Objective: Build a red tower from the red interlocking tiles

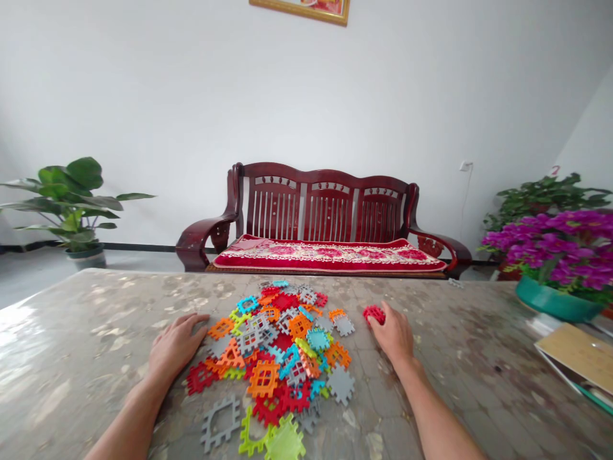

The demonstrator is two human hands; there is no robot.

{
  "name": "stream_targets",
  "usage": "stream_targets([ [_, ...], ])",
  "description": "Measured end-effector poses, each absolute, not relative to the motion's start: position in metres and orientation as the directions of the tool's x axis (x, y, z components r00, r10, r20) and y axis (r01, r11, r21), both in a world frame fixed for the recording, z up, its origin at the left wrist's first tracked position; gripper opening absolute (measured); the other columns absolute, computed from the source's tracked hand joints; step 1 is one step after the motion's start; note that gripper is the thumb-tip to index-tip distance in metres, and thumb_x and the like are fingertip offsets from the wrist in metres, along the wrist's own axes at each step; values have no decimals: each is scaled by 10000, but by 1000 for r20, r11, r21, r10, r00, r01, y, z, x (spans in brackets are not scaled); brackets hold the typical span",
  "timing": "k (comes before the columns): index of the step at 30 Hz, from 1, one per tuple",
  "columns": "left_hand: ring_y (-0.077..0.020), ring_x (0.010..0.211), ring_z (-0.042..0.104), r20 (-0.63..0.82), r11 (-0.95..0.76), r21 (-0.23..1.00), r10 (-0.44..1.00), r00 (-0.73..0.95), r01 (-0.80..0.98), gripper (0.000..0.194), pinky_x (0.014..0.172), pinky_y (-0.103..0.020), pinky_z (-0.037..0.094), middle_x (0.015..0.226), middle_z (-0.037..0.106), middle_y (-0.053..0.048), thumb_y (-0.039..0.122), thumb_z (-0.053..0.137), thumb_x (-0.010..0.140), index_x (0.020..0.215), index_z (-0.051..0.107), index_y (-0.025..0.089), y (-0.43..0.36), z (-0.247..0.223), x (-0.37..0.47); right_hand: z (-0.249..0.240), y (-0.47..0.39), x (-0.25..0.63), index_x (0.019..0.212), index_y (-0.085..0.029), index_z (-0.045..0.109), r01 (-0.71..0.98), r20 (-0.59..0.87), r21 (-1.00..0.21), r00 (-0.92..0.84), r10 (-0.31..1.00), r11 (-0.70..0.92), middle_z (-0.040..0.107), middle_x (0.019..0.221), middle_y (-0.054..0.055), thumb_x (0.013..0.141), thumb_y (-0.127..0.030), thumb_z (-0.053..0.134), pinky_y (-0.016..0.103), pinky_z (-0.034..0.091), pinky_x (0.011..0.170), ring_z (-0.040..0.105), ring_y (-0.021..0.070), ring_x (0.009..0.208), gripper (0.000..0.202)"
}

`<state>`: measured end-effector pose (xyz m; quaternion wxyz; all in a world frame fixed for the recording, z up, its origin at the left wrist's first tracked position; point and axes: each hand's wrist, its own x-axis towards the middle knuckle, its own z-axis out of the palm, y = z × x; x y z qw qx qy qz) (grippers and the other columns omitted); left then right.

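A loose heap of plastic interlocking tiles (263, 378) in red, orange, grey, blue and lime green covers the middle of the table. Left of the heap, my left hand (178, 342) rests on the tabletop with its fingers stretched out, holding nothing. On the other side, my right hand (393, 332) grips a small red toothed piece (374, 314) between thumb and fingers, at or just above the table. Part of that piece is hidden by the hand. A grey frame tile (221, 423) and a lime green tile (285, 439) lie at the near edge of the heap.
The patterned table (479, 383) spans the foreground. At its right stand a teal pot (555, 300) of purple flowers and a brown folder (579, 354). Behind it is a dark red wooden bench (330, 204) with a red cushion. A potted plant (86, 255) stands at the left.
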<state>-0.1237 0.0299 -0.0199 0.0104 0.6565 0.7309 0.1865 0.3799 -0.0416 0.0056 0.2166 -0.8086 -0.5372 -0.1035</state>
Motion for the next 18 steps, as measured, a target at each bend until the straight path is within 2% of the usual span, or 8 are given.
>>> stream_targets([
  [9,-300,1261,558,203,66,266,971,-123,962,464,1062,-457,436,1419,569,-89,425,412,896,1251,671,277,28,-16,-122,9,-46,374,1433,-119,437,886,296,-258,452,841,-386,663,1220,181,820,-476,599,412,458,874,601,334,1108,727],
  [18,-293,1270,552,202,65,269,972,-123,961,461,1069,-445,431,1414,573,-86,424,417,893,1248,672,275,27,-15,-121,5,-42,376,1462,-109,372,888,308,-237,454,836,-395,670,1194,191,825,-400,575,408,459,860,611,337,1094,729],
])
